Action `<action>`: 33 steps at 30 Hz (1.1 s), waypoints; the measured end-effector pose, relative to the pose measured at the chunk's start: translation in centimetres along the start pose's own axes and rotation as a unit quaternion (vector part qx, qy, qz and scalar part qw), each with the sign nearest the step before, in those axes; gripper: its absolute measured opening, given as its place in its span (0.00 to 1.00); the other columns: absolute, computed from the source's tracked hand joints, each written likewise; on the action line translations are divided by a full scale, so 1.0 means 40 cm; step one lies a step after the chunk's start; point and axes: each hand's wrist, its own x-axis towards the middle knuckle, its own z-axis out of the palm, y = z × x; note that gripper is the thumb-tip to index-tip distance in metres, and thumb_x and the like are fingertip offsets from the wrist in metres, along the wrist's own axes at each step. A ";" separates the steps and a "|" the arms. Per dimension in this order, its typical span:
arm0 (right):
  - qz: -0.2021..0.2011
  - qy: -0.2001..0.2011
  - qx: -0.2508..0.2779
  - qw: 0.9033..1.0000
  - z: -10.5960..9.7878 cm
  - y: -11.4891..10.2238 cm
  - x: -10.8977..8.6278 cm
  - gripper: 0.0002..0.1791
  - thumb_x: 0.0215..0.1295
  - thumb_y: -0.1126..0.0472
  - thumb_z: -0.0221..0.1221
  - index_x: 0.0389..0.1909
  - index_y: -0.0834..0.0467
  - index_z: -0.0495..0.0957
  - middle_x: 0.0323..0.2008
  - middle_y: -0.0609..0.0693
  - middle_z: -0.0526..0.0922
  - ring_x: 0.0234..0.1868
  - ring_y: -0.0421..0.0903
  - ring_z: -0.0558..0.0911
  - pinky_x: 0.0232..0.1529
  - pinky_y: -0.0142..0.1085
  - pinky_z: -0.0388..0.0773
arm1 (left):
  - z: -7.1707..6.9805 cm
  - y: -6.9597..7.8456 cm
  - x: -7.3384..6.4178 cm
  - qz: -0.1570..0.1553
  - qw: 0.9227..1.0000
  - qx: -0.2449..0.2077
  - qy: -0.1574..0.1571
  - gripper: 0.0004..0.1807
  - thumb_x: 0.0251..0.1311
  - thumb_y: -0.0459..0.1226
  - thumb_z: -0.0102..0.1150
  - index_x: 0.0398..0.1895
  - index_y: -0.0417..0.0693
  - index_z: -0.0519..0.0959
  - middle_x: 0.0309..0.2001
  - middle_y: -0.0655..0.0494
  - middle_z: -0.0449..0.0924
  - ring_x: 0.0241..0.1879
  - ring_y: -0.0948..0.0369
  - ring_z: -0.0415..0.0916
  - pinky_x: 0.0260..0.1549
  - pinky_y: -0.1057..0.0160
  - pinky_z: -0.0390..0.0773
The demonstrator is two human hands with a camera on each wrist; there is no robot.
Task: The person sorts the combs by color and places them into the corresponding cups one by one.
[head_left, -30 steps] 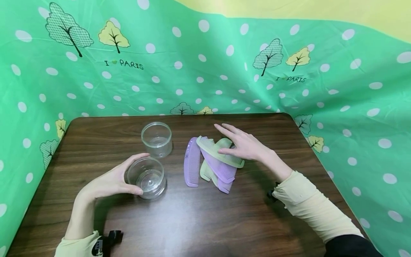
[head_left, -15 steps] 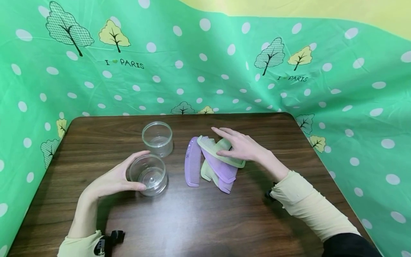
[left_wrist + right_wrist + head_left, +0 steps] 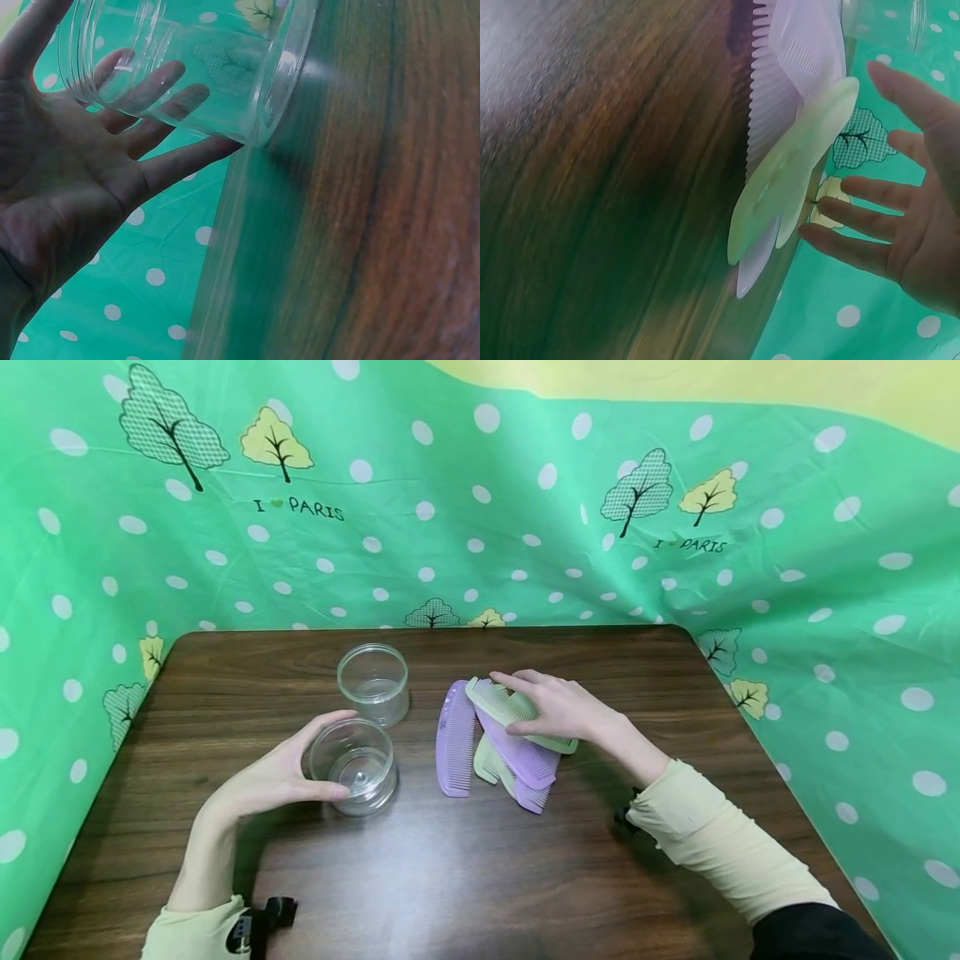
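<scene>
- Both of the person's hands are out over the table: the left hand (image 3: 270, 778) grasps a clear, round jar (image 3: 360, 768), thumb at the near side and fingers toward the far side; the right hand (image 3: 558, 706) is released, its fingers loosely spread above a heap of combs.
- Head view: that jar stands upright on the left part of a dark brown, wood-grain table (image 3: 465, 885), and a second clear, round jar (image 3: 381, 693) stands just beyond it.
- Right of the jars, a pale green comb (image 3: 495, 700) lies slantwise over a purple comb (image 3: 528, 762), with more green and purple combs partly hidden below; a curved, light purple comb (image 3: 455, 743) lies just left of the heap.
- Green cloth with white dots and printed trees (image 3: 438, 452) hangs behind the far edge and along both sides.
- Left wrist view: fingers spread along the jar's wall, some showing through it.
- Right wrist view: fingers stand apart beside the combs; whether a fingertip touches one, I cannot tell.
</scene>
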 end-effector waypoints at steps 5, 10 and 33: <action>-0.004 -0.005 -0.009 1.000 0.005 -0.012 0.006 0.50 0.60 0.40 0.70 0.81 0.36 0.55 0.70 0.54 0.74 0.64 0.56 0.80 0.53 0.58 0.81 | 0.000 0.002 -0.001 -0.001 1.000 0.009 0.007 0.52 0.54 0.45 0.78 0.78 0.69 0.57 0.72 0.56 0.71 0.70 0.54 0.69 0.63 0.75 0.67; -0.003 -0.014 -0.032 0.999 0.009 -0.020 0.011 0.50 0.61 0.42 0.71 0.81 0.38 0.56 0.66 0.56 0.76 0.61 0.57 0.81 0.50 0.57 0.83 | 0.001 0.001 -0.003 -0.005 1.000 0.015 0.010 0.52 0.54 0.45 0.78 0.79 0.69 0.57 0.74 0.55 0.69 0.71 0.55 0.68 0.62 0.75 0.67; -0.019 -0.033 -0.073 0.997 0.015 -0.034 0.021 0.40 0.62 0.56 0.68 0.77 0.46 0.66 0.56 0.59 0.79 0.46 0.54 0.83 0.40 0.50 0.83 | 0.003 0.001 0.003 -0.002 1.000 0.012 0.008 0.52 0.53 0.44 0.78 0.78 0.69 0.58 0.74 0.56 0.69 0.71 0.55 0.68 0.62 0.75 0.67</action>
